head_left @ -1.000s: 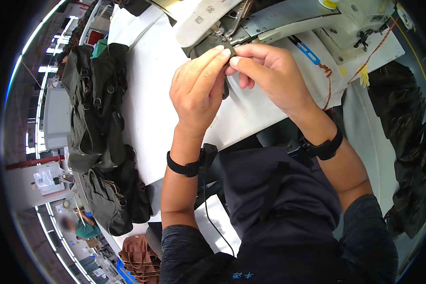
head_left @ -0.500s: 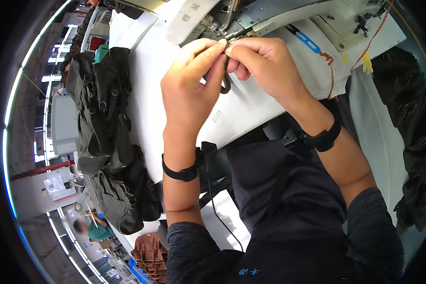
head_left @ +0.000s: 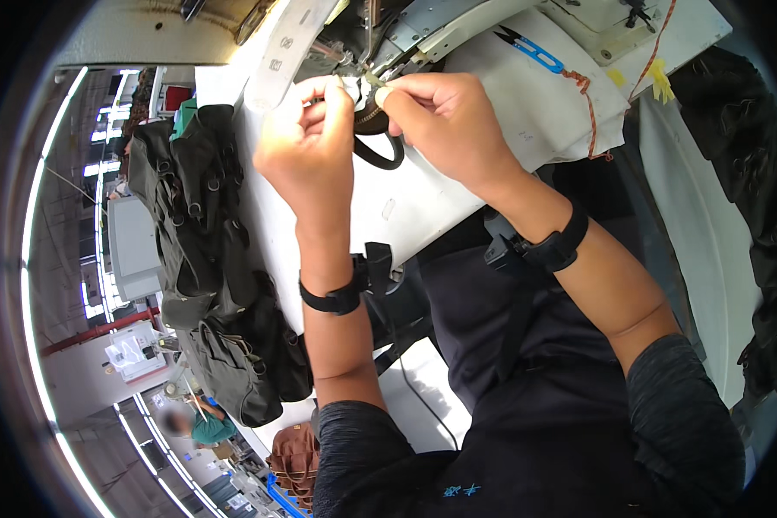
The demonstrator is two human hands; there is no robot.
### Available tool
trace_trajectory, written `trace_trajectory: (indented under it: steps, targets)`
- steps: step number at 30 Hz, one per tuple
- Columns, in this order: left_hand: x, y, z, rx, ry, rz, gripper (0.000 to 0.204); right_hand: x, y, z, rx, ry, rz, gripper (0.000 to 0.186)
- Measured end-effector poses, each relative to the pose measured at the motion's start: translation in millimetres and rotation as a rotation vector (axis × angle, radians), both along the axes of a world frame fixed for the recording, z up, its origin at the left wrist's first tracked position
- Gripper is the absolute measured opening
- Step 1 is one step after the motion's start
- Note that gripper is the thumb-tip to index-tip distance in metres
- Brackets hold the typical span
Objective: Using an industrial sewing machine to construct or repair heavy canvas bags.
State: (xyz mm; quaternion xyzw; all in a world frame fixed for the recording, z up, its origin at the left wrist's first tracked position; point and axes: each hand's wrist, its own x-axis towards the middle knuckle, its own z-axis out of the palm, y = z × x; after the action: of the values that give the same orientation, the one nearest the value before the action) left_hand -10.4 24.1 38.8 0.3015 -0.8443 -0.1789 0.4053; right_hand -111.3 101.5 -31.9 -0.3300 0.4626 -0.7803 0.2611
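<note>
Left hand [head_left: 306,142]: curled, I can't tell if pinching.
Right hand [head_left: 453,125]: pinches a small piece [head_left: 374,82].
Dark strap [head_left: 380,161]: between my hands.

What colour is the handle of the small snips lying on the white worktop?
The snips' handle is bright blue, best seen in the head view.

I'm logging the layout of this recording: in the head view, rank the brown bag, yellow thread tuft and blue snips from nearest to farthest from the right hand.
Measured across the head view from the right hand:
1. Blue snips: just above and to its right.
2. Yellow thread tuft: farther out to the right.
3. Brown bag: far off, lower left.
</note>
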Motion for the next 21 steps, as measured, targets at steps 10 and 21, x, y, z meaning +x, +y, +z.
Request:
trace_trajectory:
  steps: [10, 21]
  targets:
    - [5.1, -3.0, -2.6, -0.513, -0.253, -0.087, 0.013, -2.2, 0.2, -0.4, 0.019, 0.143, -0.035, 0.028]
    - [6.4, -11.0, 16.0, -0.738, -0.370, -0.198, 0.013, -5.1, 3.8, 3.3, 0.020, 0.192, -0.035, 0.028]
